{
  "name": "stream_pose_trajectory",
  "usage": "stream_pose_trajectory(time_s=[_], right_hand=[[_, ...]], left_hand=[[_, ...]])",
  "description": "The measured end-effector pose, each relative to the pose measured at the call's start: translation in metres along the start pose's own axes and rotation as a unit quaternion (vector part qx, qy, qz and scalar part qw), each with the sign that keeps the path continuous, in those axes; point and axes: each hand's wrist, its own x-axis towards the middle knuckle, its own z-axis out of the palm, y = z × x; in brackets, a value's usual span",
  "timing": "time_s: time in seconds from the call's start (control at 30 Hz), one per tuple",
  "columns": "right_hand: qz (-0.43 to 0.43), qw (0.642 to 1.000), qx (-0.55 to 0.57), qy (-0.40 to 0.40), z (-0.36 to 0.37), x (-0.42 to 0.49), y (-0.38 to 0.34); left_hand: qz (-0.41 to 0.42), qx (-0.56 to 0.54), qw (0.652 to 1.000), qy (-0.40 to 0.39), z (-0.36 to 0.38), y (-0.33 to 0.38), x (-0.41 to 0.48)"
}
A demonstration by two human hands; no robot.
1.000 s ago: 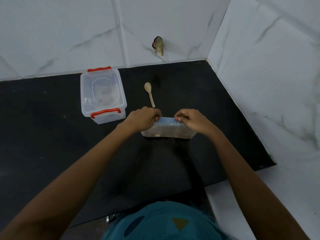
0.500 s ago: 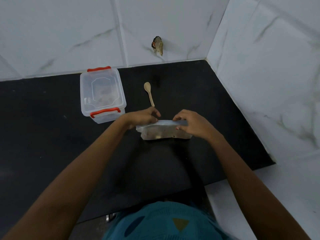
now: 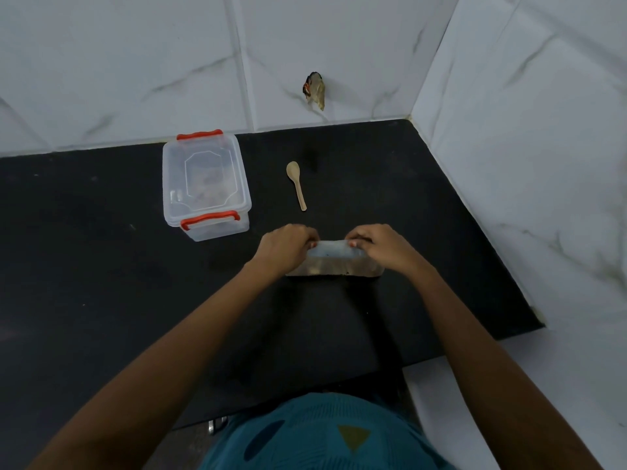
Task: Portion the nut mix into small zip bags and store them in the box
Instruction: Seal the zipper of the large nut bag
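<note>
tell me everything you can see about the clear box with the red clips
The box is clear plastic, rectangular, lid on, with a red clip at each short end. Something brownish shows dimly through the lid. It stands flat on the black counter near the back wall, left of the spoon; only the counter touches it.

A zip bag (image 3: 334,262) of nuts was held at its top edge by both hands on a black counter (image 3: 101,283).

The bag's left end was pinched by the left hand (image 3: 286,247) and its right end by the right hand (image 3: 383,247). A lidded clear box (image 3: 206,184) with red clasps and a wooden spoon (image 3: 296,183) were set behind, apart.
</note>
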Motion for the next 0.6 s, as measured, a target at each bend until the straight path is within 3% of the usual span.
stream_pose_trajectory(time_s=[0.17, 0.3, 0.47, 0.6], right_hand=[[0.01, 0.998, 0.059, -0.01, 0.009, 0.012, 0.008], [-0.004, 1.0, -0.004, -0.017, 0.01, 0.015, 0.012], [-0.027, 0.996, -0.079, -0.028, 0.013, 0.004, 0.011], [-0.054, 0.988, -0.148, -0.005, 0.017, 0.0, 0.012]], left_hand=[[-0.037, -0.114, 0.99, -0.076, 0.01, -0.008, 0.012], [-0.084, -0.216, 0.962, -0.141, 0.015, -0.015, 0.021], [-0.093, -0.228, 0.954, -0.168, 0.015, -0.019, 0.029], [-0.042, -0.199, 0.966, -0.159, 0.013, -0.018, 0.026]])
